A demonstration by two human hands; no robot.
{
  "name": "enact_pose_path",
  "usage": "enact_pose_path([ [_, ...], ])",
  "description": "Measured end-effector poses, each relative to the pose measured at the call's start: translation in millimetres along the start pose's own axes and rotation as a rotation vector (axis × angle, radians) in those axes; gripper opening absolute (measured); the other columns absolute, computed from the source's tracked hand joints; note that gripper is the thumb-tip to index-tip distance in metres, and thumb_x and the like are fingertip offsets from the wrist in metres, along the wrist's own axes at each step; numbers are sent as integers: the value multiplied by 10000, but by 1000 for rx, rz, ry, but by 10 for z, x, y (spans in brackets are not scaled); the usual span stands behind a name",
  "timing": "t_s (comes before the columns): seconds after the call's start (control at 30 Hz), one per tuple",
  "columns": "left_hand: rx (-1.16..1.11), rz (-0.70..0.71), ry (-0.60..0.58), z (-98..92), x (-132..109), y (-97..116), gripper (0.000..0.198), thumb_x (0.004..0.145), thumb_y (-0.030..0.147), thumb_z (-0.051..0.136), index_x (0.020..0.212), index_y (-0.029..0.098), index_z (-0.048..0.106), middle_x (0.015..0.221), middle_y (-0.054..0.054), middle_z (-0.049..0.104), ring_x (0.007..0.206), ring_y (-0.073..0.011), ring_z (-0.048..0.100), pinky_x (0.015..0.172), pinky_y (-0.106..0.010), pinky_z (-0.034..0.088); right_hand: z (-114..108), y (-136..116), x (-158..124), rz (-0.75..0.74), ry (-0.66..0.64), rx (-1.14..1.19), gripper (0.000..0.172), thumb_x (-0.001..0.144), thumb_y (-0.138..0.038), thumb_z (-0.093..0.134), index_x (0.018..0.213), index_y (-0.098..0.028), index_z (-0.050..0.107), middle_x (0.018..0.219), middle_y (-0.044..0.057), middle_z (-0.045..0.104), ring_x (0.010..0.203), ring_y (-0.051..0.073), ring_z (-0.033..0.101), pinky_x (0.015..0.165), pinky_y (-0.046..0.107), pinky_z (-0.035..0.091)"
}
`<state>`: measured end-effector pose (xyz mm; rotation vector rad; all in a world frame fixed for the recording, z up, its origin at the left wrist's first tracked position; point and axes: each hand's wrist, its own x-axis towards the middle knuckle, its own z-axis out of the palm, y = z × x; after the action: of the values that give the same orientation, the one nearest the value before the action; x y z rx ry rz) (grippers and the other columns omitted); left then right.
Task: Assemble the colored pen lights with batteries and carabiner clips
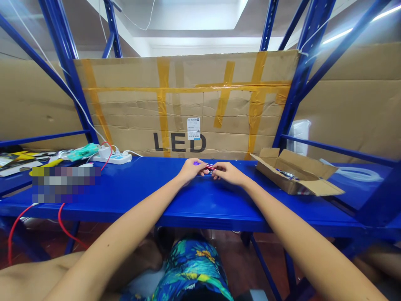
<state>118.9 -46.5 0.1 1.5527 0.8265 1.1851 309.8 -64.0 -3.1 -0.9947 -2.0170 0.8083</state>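
Over the blue metal shelf, my left hand (191, 169) and my right hand (226, 172) come close together, fingers pinched. Between their fingertips is a small, thin red and silvery piece (209, 168), too small to name. A bit of purple (196, 163) shows by my left fingers; whether it is part of the same piece I cannot tell. The undersides of my fingers are hidden. To the right of my right hand stands an open cardboard box (300, 167) holding small metallic items (286, 174).
A white power strip (115, 157) with cables lies at the left, near tools and a teal bag (83, 152). Behind the blue shelf (138, 192) stands a large taped carton (131, 113) marked LED. Blue uprights (290, 96) flank it. A coiled white tube (360, 173) lies far right.
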Motion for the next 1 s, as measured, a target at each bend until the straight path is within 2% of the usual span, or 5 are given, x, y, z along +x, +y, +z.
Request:
enact_pose_path([
  [0.27,162,105,24,10,45,-102,292,722,388,766,791,118,681,630,-19,654,616,-120,595,592,-237,452,103,3,49,-119,56,-217,221,883,-310,490,883,-158,650,832,53,685,757,180,601,728,296,451],
  [0.47,-183,-109,125,-16,135,-99,521,905,602,460,895,110,633,840,-125,708,643,-147,639,549,-249,466,84,-9,38,-24,98,-159,274,906,-333,424,692,-186,513,620,2,569,598,148,518,605,268,404],
  [0.67,-440,-159,61,-141,133,-30,750,912,691,212,956,88,657,1120,-219,679,938,-255,679,745,-323,542,61,33,62,106,107,-35,250,880,-261,401,642,-198,443,516,-22,497,476,122,473,503,241,374],
  [0.87,-476,-119,69,-169,144,-50,744,908,686,249,975,71,663,1200,-235,647,1133,-301,619,961,-351,480,94,-29,17,128,74,-96,107,852,-274,498,863,-180,549,566,-43,511,433,120,459,451,238,360],
  [1.0,-447,-84,109,-183,160,-56,717,914,673,262,968,84,668,1187,-222,657,1170,-306,599,1024,-379,435,92,-54,-2,101,77,-175,150,855,-242,486,842,-161,611,581,0,570,479,136,479,516,255,390],
])
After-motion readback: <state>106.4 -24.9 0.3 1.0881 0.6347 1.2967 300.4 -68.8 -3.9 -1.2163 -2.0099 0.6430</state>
